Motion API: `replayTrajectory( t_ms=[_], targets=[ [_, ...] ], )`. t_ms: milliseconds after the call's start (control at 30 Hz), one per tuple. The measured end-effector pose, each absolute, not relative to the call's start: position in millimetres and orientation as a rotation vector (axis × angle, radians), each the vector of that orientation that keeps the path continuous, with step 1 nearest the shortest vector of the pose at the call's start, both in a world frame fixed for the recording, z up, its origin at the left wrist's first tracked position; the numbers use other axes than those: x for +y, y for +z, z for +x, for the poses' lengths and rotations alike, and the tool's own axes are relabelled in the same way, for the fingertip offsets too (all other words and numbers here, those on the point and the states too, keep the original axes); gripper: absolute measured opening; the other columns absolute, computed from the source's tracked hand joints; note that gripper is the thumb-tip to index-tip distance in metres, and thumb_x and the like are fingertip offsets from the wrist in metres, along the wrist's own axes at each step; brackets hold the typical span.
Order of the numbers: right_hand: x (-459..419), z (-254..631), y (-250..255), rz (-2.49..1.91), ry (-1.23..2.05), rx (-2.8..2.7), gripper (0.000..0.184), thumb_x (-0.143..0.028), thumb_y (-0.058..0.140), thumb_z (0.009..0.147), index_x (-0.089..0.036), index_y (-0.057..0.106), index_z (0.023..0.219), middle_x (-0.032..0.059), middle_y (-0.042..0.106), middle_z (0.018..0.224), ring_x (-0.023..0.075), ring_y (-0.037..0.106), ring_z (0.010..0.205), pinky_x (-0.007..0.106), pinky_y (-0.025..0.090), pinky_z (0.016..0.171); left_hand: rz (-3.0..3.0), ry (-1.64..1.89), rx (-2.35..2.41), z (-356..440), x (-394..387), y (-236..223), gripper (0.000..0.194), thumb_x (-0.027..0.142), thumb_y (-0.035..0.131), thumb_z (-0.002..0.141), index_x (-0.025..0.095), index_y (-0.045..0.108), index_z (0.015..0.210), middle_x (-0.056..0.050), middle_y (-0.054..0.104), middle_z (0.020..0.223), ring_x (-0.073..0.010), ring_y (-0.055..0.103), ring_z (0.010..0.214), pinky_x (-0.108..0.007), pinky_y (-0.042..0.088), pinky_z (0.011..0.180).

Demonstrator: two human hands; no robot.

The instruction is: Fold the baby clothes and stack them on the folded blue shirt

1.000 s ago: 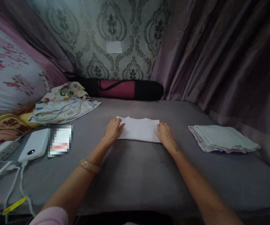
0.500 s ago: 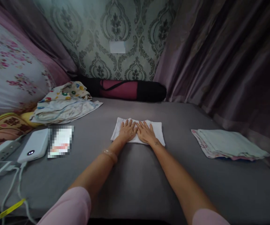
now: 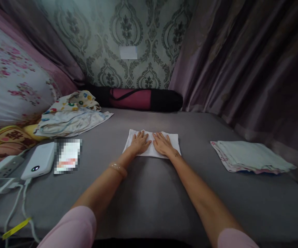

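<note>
A white cloth, folded into a rectangle, lies flat in the middle of the grey bed surface. Both of my palms rest on it. My left hand lies flat on the cloth's left half with its fingers apart, and a bangle circles that wrist. On the right half, my right hand is spread flat, fingers pointing away from me. A small gap of white fabric shows between the two thumbs. Neither hand grips anything.
To the right sits a stack of folded cloths. Crumpled patterned clothes lie at the back left. Nearer on the left are a power bank, a blurred-out flat object, a power strip and cables. A long black-and-maroon bag lies along the wall.
My hands have slid apart across the white cloth, left hand slightly leftward and right hand slightly rightward, widening the gap between them. The cloth stays in place.
</note>
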State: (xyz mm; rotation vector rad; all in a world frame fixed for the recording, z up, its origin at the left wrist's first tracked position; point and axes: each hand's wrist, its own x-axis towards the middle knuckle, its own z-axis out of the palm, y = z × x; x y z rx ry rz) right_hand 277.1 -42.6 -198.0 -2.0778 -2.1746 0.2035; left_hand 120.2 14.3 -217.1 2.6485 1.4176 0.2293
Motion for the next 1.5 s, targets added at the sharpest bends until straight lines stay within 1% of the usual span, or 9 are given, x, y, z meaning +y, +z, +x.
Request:
replayTrajectory(
  t_ms=[133,300,500,667,800,1033,1233,1400,1500],
  targets=[
    [-47,283,-207,-2.136,0.088,-2.064,0.056,-0.033,0.024,0.097,-0.01,0.03,0.148,0.0115,0.026,0.155,0.0219,0.015,0.145,0.044,0.008,0.116,2.666,0.354,1.538,109,13,-222,0.06,0.052,0.029,0.095,0.016,0.04,0.141,-0.016,0.036,0.15,-0.0319,0.026,0.141,-0.053,0.014,0.114],
    [-47,283,-215,-2.14,0.131,-2.053,0.058,-0.035,0.024,0.097,-0.008,0.03,0.148,0.0102,0.025,0.156,0.0212,0.014,0.145,0.046,0.01,0.116,2.673,0.35,1.562,109,12,-229,0.059,0.052,0.028,0.095,0.017,0.04,0.141,-0.016,0.04,0.148,-0.0321,0.03,0.139,-0.053,0.016,0.113],
    [-49,294,-202,-2.073,0.249,-2.064,0.057,-0.036,0.022,0.097,-0.009,0.031,0.147,0.0093,0.027,0.155,0.0203,0.017,0.144,0.041,0.013,0.116,2.649,0.278,1.495,103,16,-218,0.061,0.053,0.024,0.096,0.015,0.039,0.141,-0.017,0.036,0.15,-0.0301,0.029,0.14,-0.052,0.019,0.113],
    [-60,310,-205,-2.18,0.073,-1.913,0.058,-0.036,0.021,0.098,-0.005,0.032,0.146,0.0134,0.03,0.153,0.0235,0.02,0.143,0.041,0.012,0.116,2.597,0.285,1.571,86,17,-215,0.061,0.048,0.02,0.097,0.01,0.037,0.142,-0.018,0.031,0.152,-0.0299,0.022,0.143,-0.048,0.019,0.114],
    [-62,314,-215,-2.251,0.086,-1.905,0.06,-0.038,0.023,0.097,-0.004,0.031,0.146,0.0143,0.028,0.154,0.0243,0.021,0.143,0.042,0.011,0.116,2.52,0.227,1.611,83,18,-223,0.061,0.046,0.02,0.097,0.01,0.036,0.143,-0.017,0.028,0.154,-0.0303,0.017,0.144,-0.046,0.021,0.114],
    [-62,328,-208,-2.255,0.236,-1.907,0.062,-0.039,0.012,0.098,-0.007,0.028,0.148,0.0121,0.024,0.156,0.0209,0.017,0.144,0.04,0.013,0.116,2.596,0.259,1.485,71,32,-227,0.057,0.044,0.025,0.097,0.008,0.043,0.138,-0.019,0.034,0.15,-0.0289,0.023,0.143,-0.045,0.023,0.113],
    [-70,342,-218,-2.301,0.146,-1.865,0.063,-0.039,0.017,0.098,-0.003,0.026,0.148,0.0144,0.021,0.157,0.0247,0.017,0.144,0.04,0.016,0.116,2.548,0.288,1.548,46,26,-231,0.058,0.043,0.021,0.097,0.012,0.036,0.144,-0.015,0.029,0.154,-0.0248,0.026,0.142,-0.043,0.019,0.116],
    [-69,335,-209,-2.324,0.089,-1.921,0.06,-0.039,0.02,0.098,-0.006,0.028,0.148,0.0167,0.023,0.156,0.0265,0.018,0.144,0.046,0.014,0.115,2.501,0.333,1.552,47,21,-227,0.055,0.042,0.023,0.097,0.016,0.037,0.144,-0.012,0.03,0.154,-0.0234,0.028,0.142,-0.044,0.019,0.116],
    [-69,314,-199,-2.177,-0.087,-2.009,0.056,-0.042,0.024,0.098,-0.017,0.03,0.149,0.0132,0.018,0.158,0.0269,0.014,0.145,0.05,0.007,0.115,2.469,0.416,1.54,46,24,-228,0.054,0.042,0.024,0.097,0.016,0.04,0.142,-0.011,0.033,0.153,-0.0229,0.029,0.141,-0.042,0.021,0.116]
  ],
)
